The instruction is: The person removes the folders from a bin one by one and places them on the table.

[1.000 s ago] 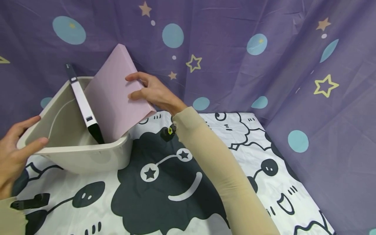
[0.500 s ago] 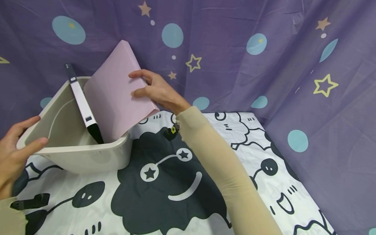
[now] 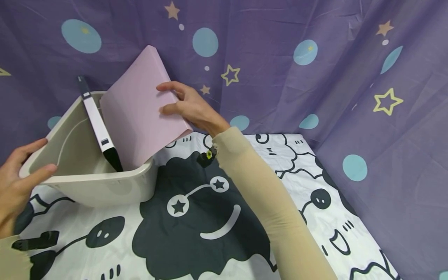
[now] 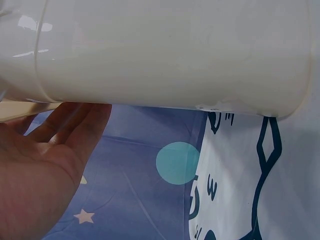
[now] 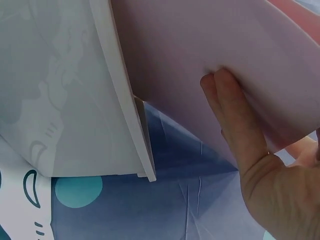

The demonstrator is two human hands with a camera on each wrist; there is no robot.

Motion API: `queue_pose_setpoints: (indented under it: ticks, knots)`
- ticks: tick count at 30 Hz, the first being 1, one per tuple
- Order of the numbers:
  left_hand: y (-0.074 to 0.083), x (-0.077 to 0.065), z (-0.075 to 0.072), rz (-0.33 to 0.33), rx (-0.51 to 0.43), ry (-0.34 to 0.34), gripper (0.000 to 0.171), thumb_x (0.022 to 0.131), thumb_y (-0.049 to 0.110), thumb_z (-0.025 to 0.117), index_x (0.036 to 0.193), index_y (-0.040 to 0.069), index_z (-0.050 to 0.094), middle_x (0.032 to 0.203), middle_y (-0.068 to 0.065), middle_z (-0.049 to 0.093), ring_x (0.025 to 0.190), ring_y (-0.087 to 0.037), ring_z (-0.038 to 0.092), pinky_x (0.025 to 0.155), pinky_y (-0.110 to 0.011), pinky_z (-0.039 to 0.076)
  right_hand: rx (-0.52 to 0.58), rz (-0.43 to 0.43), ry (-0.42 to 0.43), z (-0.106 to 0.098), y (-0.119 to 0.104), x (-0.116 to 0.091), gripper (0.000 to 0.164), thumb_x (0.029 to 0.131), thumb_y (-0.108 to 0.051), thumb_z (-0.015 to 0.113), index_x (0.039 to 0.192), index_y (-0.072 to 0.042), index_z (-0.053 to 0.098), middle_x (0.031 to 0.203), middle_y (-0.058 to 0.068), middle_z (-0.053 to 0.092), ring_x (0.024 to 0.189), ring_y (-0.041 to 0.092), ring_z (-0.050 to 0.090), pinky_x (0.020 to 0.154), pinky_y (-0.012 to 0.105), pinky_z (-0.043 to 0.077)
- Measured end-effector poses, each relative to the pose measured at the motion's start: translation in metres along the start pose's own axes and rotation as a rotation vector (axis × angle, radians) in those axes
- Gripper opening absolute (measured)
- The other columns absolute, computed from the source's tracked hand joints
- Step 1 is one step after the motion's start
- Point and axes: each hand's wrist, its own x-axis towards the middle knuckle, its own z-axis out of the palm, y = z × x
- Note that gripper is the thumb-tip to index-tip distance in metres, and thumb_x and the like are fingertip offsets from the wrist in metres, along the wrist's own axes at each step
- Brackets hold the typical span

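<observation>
A pale pink file folder (image 3: 136,105) leans tilted in the right side of an off-white plastic bin (image 3: 101,178), its top sticking out above the rim. My right hand (image 3: 194,107) pinches the folder's upper right edge, thumb on the near face; in the right wrist view fingers (image 5: 232,107) press on the pink surface. At the bin's left end my left hand (image 3: 21,177) grips the rim. The left wrist view has that hand's fingers (image 4: 75,125) reaching under the rim beside the bin's outer wall (image 4: 165,55). The folder's lower part is hidden inside the bin.
A slim white item with black ends (image 3: 98,122) leans diagonally in the bin, left of the folder. Below lies a white cloth (image 3: 297,229) with black cartoon sheep. A purple curtain (image 3: 266,97) with stars and blue dots hangs behind and at right.
My right hand has drawn the pink folder slightly up and to the right. The left hand, the bin and the white-and-black item stay where they were.
</observation>
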Motion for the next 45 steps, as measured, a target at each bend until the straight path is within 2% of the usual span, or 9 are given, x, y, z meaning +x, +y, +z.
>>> queue_pose_setpoints:
  ticks: [4,13,15,20,28,30,35,41,45]
  knots:
    - [-0.002,0.001,-0.001,0.016,-0.092,-0.006,0.068,0.072,-0.026,0.054,0.134,0.000,0.051,0.118,0.001,0.056,0.096,-0.007,0.055,0.072,-0.007,0.044,0.003,-0.002,0.013,-0.002,-0.001,-0.001,0.058,0.080,0.002,0.069,0.132,-0.016,0.052,0.113,0.008,0.061,0.084,0.030,0.067,0.070,0.041,0.055]
    - [-0.001,0.002,-0.001,0.011,0.096,0.014,0.069,0.074,-0.023,0.056,0.137,0.003,0.050,0.117,0.008,0.055,0.095,-0.004,0.053,0.073,-0.005,0.042,0.028,-0.009,0.039,-0.006,-0.008,-0.012,0.057,0.082,0.005,0.065,0.134,-0.011,0.049,0.114,0.011,0.059,0.084,0.032,0.067,0.069,0.042,0.055]
    - [-0.002,0.002,-0.001,0.006,0.024,0.009,0.068,0.074,-0.024,0.055,0.136,0.002,0.050,0.117,0.005,0.056,0.095,-0.005,0.054,0.073,-0.006,0.043,0.031,-0.013,0.042,-0.005,-0.012,-0.017,0.056,0.082,0.006,0.064,0.134,-0.010,0.048,0.113,0.012,0.059,0.083,0.032,0.067,0.069,0.042,0.055]
    - [-0.003,0.000,-0.002,-0.009,-0.014,0.002,0.069,0.073,-0.025,0.056,0.136,0.003,0.050,0.117,0.004,0.055,0.095,-0.005,0.054,0.072,-0.006,0.043,0.030,-0.017,0.056,-0.005,-0.018,-0.027,0.057,0.081,0.006,0.065,0.134,-0.009,0.049,0.113,0.012,0.060,0.082,0.032,0.067,0.069,0.041,0.055]
    - [0.003,0.000,0.000,-0.024,0.276,0.007,0.070,0.077,-0.019,0.058,0.141,0.007,0.045,0.118,0.012,0.050,0.097,-0.002,0.049,0.073,-0.004,0.040,0.011,-0.039,0.082,-0.006,-0.021,-0.035,0.055,0.082,0.005,0.064,0.133,-0.008,0.048,0.112,0.012,0.060,0.082,0.031,0.067,0.068,0.041,0.055]
    - [0.004,-0.001,0.000,-0.029,0.291,0.016,0.070,0.077,-0.019,0.058,0.141,0.007,0.045,0.117,0.013,0.050,0.096,-0.001,0.050,0.073,-0.004,0.040,0.012,-0.039,0.086,-0.007,-0.022,-0.036,0.055,0.082,0.005,0.064,0.133,-0.009,0.049,0.112,0.012,0.060,0.082,0.032,0.067,0.067,0.042,0.055]
    - [0.002,-0.002,-0.001,-0.030,0.272,0.020,0.070,0.076,-0.019,0.058,0.141,0.007,0.046,0.118,0.012,0.051,0.096,-0.001,0.051,0.073,-0.004,0.040,0.018,-0.045,0.105,-0.009,-0.020,-0.037,0.056,0.081,0.005,0.065,0.133,-0.010,0.050,0.113,0.012,0.060,0.083,0.031,0.067,0.067,0.042,0.055]
    - [-0.003,0.001,-0.003,-0.012,0.052,0.015,0.069,0.074,-0.023,0.057,0.137,0.004,0.050,0.117,0.006,0.055,0.095,-0.004,0.054,0.073,-0.006,0.042,0.037,-0.064,0.123,-0.018,-0.010,-0.028,0.055,0.080,0.004,0.067,0.131,-0.012,0.053,0.112,0.011,0.059,0.083,0.032,0.066,0.067,0.043,0.055]
    - [-0.002,0.001,-0.003,-0.018,0.168,0.014,0.069,0.075,-0.020,0.058,0.138,0.005,0.048,0.116,0.010,0.054,0.095,-0.002,0.052,0.073,-0.005,0.041,0.050,-0.061,0.141,-0.023,-0.002,-0.024,0.056,0.079,0.004,0.068,0.130,-0.014,0.054,0.114,0.010,0.059,0.084,0.031,0.066,0.067,0.043,0.055]
